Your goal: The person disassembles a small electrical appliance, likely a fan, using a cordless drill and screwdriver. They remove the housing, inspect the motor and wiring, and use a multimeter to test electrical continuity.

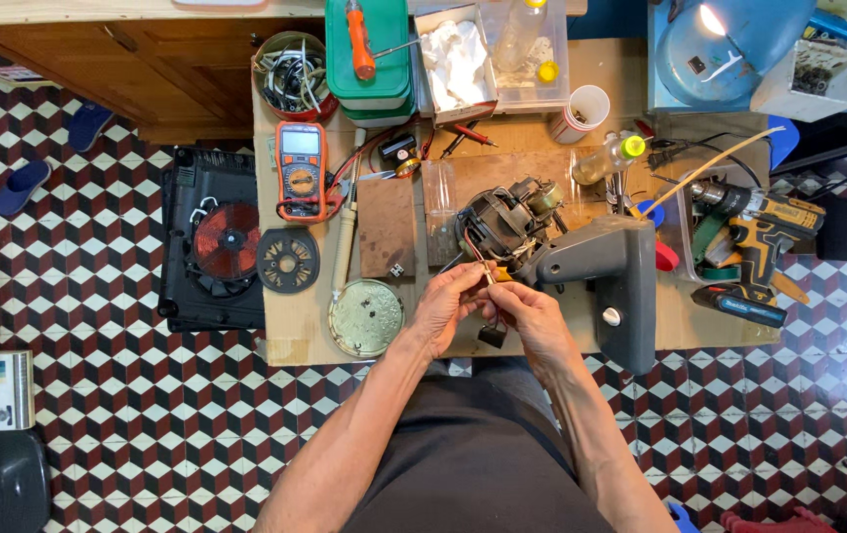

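You are pinching the fan motor's wires (pixel 483 268) between the closed fingers of your left hand (pixel 446 308) and right hand (pixel 527 318). The motor (pixel 499 222) is lying bared on the bench beside its grey housing (pixel 609 271), reassembly not yet started.

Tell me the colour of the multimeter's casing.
Orange, around a grey face; the multimeter shows in the head view.

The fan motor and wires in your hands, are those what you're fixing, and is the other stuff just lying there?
In hand:
left hand and right hand pinch the wires
fan motor
grey housing
small black part

Lying about:
multimeter
cordless drill
induction cooker
round metal plate
paper cup
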